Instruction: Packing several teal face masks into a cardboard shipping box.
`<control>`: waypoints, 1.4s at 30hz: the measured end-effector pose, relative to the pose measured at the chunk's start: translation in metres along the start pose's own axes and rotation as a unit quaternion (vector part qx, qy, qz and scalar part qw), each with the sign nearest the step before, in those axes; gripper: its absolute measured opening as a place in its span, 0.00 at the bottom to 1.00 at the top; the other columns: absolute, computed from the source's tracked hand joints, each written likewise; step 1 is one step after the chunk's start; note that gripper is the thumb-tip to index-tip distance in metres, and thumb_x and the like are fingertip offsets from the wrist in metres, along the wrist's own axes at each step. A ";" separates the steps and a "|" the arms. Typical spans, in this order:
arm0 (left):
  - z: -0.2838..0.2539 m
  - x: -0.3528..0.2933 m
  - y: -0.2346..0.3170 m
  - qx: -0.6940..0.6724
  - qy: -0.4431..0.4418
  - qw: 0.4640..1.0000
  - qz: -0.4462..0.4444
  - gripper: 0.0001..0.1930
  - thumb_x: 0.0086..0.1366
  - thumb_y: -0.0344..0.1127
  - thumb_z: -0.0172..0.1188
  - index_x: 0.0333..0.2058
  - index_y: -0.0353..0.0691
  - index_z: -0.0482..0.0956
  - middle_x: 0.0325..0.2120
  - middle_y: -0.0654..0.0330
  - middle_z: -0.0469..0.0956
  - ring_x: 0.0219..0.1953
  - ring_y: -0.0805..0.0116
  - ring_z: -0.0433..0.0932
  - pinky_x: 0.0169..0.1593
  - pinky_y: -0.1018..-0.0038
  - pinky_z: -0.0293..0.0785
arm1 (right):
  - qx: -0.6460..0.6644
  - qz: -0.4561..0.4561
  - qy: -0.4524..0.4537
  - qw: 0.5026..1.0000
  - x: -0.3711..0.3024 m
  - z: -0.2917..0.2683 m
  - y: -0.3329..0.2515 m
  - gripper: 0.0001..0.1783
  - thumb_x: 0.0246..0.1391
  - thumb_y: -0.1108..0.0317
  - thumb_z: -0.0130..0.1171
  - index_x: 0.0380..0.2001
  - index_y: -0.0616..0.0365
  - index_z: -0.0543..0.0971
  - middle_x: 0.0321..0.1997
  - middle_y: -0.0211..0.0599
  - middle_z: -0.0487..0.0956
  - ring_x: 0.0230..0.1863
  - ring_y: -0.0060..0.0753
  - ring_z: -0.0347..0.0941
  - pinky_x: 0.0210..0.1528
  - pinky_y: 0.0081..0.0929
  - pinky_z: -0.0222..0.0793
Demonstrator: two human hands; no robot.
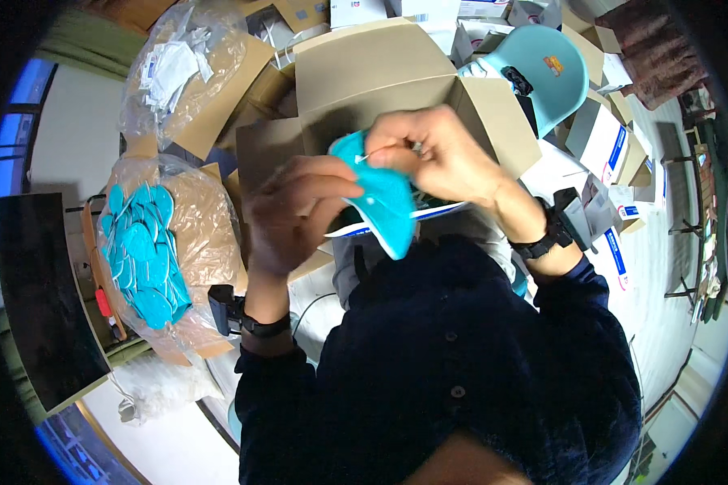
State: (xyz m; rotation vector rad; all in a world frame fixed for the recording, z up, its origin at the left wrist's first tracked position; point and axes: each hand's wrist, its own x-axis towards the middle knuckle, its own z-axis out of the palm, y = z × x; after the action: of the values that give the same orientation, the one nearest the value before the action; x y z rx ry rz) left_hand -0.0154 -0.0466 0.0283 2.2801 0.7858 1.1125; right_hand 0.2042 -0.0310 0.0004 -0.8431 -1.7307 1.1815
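Observation:
In front of my chest I hold up a bent teal fabric pad (390,217) with a pale rim. My left hand (287,210), slightly blurred, is closed on its left side, fingertips on the teal face. The right hand (441,153) pinches at the pad's upper part, where a short thin white strand or strip shows by the fingertips. What that strand is I cannot make out. Behind and below both hands stands an open cardboard box (372,65) with its flaps up; something dark inside it is mostly hidden by the pad and hands.
To the left, a clear plastic bag (210,218) in a carton holds a pile of similar teal pads (141,250). Another bag with white pieces (174,73) is behind it. A light-blue plastic chair (534,69) and several white boxes (598,141) stand at right; a dark panel (44,299) is far left.

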 end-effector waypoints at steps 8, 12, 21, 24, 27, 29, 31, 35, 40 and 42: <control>-0.017 -0.021 -0.009 -0.065 0.081 0.994 -0.034 0.10 0.45 0.15 0.62 0.27 0.36 0.81 0.30 0.56 0.81 0.35 0.66 0.80 0.42 0.71 0.76 | -0.144 -0.004 -0.014 0.990 -0.004 -0.019 -0.007 0.02 0.54 0.76 0.60 0.28 0.61 0.77 0.21 0.39 0.74 0.23 0.25 0.67 0.27 0.25 0.64; -0.021 -0.030 -0.016 -0.073 0.102 0.992 -0.021 0.10 0.47 0.16 0.60 0.29 0.34 0.80 0.32 0.54 0.81 0.36 0.66 0.80 0.42 0.71 0.76 | -0.182 -0.027 0.005 0.983 -0.001 -0.020 -0.008 0.01 0.54 0.76 0.60 0.29 0.59 0.78 0.23 0.37 0.77 0.24 0.26 0.70 0.29 0.25 0.66; -0.060 -0.048 -0.043 -0.186 0.267 0.942 -0.083 0.16 0.65 0.42 0.52 0.42 0.34 0.74 0.38 0.54 0.75 0.43 0.62 0.74 0.51 0.66 0.71 | -0.593 0.073 -0.047 0.800 0.002 -0.050 0.023 0.12 0.52 0.67 0.61 0.41 0.54 0.81 0.32 0.45 0.82 0.35 0.41 0.79 0.40 0.34 0.73; -0.035 -0.030 -0.073 -0.385 0.199 0.898 -0.079 0.16 0.64 0.44 0.53 0.39 0.35 0.74 0.36 0.55 0.75 0.40 0.63 0.74 0.46 0.71 0.71 | -0.582 0.159 -0.149 0.784 0.025 -0.030 0.046 0.22 0.43 0.64 0.66 0.46 0.48 0.80 0.38 0.45 0.81 0.42 0.48 0.78 0.45 0.38 0.74; -0.015 -0.013 -0.122 -0.668 0.082 0.735 -0.084 0.14 0.65 0.45 0.52 0.32 0.39 0.72 0.28 0.61 0.72 0.34 0.65 0.71 0.43 0.75 0.69 | -0.579 0.175 -0.265 0.751 0.027 -0.007 0.072 0.29 0.39 0.63 0.70 0.49 0.49 0.77 0.42 0.43 0.81 0.45 0.45 0.78 0.46 0.37 0.75; 0.005 -0.006 -0.152 -0.815 -0.007 0.574 -0.081 0.14 0.65 0.46 0.52 0.28 0.42 0.71 0.23 0.65 0.70 0.30 0.67 0.69 0.41 0.78 0.68 | -0.594 0.181 -0.287 0.729 0.027 0.006 0.091 0.32 0.38 0.62 0.71 0.50 0.51 0.75 0.44 0.41 0.79 0.47 0.45 0.77 0.46 0.37 0.76; 0.029 -0.014 -0.175 -0.833 0.044 0.545 -0.087 0.16 0.66 0.46 0.49 0.23 0.45 0.68 0.21 0.66 0.67 0.28 0.68 0.67 0.37 0.77 0.67 | -0.610 0.150 -0.308 0.715 0.030 0.018 0.099 0.32 0.38 0.63 0.71 0.50 0.52 0.75 0.45 0.40 0.78 0.47 0.45 0.77 0.45 0.37 0.76; 0.054 -0.011 -0.144 -0.737 0.175 0.638 -0.140 0.18 0.68 0.48 0.47 0.21 0.47 0.66 0.19 0.65 0.66 0.26 0.67 0.65 0.38 0.70 0.68 | -0.572 0.111 -0.205 0.786 0.025 0.002 0.106 0.16 0.43 0.70 0.60 0.39 0.54 0.81 0.44 0.45 0.79 0.43 0.47 0.78 0.44 0.41 0.76; 0.052 -0.012 -0.119 -0.693 0.255 0.607 -0.294 0.19 0.68 0.44 0.48 0.17 0.47 0.64 0.23 0.61 0.69 0.35 0.60 0.72 0.34 0.68 0.69 | -0.505 0.014 -0.074 0.860 0.017 -0.002 0.112 0.19 0.44 0.73 0.59 0.43 0.54 0.77 0.49 0.42 0.76 0.45 0.48 0.77 0.46 0.40 0.74; 0.049 -0.023 -0.134 -0.745 0.220 0.578 -0.250 0.19 0.69 0.43 0.48 0.18 0.46 0.64 0.24 0.59 0.70 0.31 0.62 0.73 0.27 0.72 0.68 | -0.495 0.052 -0.107 0.860 0.019 0.004 0.102 0.22 0.42 0.74 0.60 0.46 0.54 0.75 0.50 0.42 0.75 0.46 0.49 0.77 0.46 0.40 0.74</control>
State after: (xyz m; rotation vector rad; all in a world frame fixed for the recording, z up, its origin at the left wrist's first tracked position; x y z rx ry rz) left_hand -0.0246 0.0260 -0.0962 0.3045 0.2665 1.2277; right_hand 0.1998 0.0171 -0.0913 -1.4397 -2.5352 0.3602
